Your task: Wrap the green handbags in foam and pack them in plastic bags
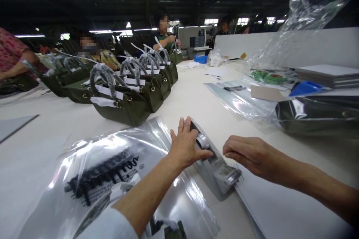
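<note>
My left hand (pixel 186 145) lies over the far part of a grey tape dispenser (pixel 215 177), fingers stretched along its edge and thumb across it, holding it against the table. Between thumb and forefinger shows the tape roll (pixel 202 141). My right hand (pixel 249 155) is closed in a pinch just right of the dispenser; what its fingertips hold, if anything, is hidden. Under my left forearm lies a clear plastic bag (pixel 112 145) with black printing. Part of a dark green handbag (pixel 171 231) shows at the bottom edge, its wrapped handle beneath the plastic.
Several green handbags (pixel 120 108) with wrapped handles stand at left. White sheets (pixel 286 209) lie under my right forearm. More clear bags (pixel 238 95), a plastic-covered handbag (pixel 316 115) and stacked boards (pixel 331 74) occupy the right. A co-worker (pixel 165 37) handles a bag across the table.
</note>
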Tool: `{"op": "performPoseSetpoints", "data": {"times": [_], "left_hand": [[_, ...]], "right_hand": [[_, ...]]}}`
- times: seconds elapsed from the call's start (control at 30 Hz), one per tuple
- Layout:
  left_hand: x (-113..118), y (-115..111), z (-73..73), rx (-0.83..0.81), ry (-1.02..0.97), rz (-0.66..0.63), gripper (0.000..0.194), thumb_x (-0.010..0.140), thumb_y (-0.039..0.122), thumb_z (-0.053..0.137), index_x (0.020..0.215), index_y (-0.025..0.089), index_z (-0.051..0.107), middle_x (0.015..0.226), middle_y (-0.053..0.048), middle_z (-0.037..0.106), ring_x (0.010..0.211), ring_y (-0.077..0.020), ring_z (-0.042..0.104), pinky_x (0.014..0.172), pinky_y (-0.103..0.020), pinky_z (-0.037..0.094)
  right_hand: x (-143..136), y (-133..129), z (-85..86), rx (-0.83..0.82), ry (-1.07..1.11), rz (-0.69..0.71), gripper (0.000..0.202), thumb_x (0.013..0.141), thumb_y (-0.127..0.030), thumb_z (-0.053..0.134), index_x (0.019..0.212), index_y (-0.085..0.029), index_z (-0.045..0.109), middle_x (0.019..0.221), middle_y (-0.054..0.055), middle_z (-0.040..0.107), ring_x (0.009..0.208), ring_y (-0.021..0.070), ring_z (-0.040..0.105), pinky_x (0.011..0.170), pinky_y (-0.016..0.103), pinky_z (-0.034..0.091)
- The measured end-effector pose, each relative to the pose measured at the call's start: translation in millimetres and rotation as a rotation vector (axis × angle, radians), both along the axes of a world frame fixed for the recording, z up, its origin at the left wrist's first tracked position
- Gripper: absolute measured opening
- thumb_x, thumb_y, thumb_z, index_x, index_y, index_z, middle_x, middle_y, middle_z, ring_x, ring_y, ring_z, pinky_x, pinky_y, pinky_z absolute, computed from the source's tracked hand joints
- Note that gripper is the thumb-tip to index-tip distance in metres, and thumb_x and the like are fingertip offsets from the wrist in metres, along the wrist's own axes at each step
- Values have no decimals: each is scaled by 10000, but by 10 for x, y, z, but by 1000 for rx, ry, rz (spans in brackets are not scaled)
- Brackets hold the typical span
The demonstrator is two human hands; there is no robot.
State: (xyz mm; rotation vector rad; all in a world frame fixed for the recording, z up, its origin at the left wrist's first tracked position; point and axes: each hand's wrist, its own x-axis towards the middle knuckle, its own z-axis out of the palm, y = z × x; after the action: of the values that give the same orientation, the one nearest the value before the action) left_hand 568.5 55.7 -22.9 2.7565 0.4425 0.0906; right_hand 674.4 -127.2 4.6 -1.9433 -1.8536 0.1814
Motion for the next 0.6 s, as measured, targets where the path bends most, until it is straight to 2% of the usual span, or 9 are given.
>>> {"op": "performPoseSetpoints", "data": {"times": [0.13,0.27,0.47,0.6], "left_hand": [[-24,62,66,-24,74,-52,758,525,641,667,1128,205,522,1483,-123,9,1343,-345,-60,974,-668,159],[-90,60,185,-10,97,-81,748,541,568,692,1174,219,497,1479,-140,50,1346,-351,-1,959,-661,206],[-268,-36,383,32,67,-68,564,669,443,631,1174,227,501,1471,-137,119,1347,-338,58,973,-629,235],[-383,-78,395,70,21,-96,462,742,316,543,1192,225,495,1456,-132,188,1346,-311,114,1018,-566,231]], "right_hand": [[-118,-317,-3,60,11,-33,101,903,-187,403,863,-184,495,788,13,532,695,85,504,634,210,370],[-232,-532,-116,72,-39,-62,95,885,-147,435,915,-194,512,819,19,546,718,87,515,643,205,377],[-385,-577,-173,123,-107,-83,109,876,-130,440,897,-177,536,784,30,555,689,102,516,617,218,377],[-445,-586,-180,128,-208,-57,143,862,-79,431,889,-161,546,763,29,555,673,109,500,606,233,369]]}}
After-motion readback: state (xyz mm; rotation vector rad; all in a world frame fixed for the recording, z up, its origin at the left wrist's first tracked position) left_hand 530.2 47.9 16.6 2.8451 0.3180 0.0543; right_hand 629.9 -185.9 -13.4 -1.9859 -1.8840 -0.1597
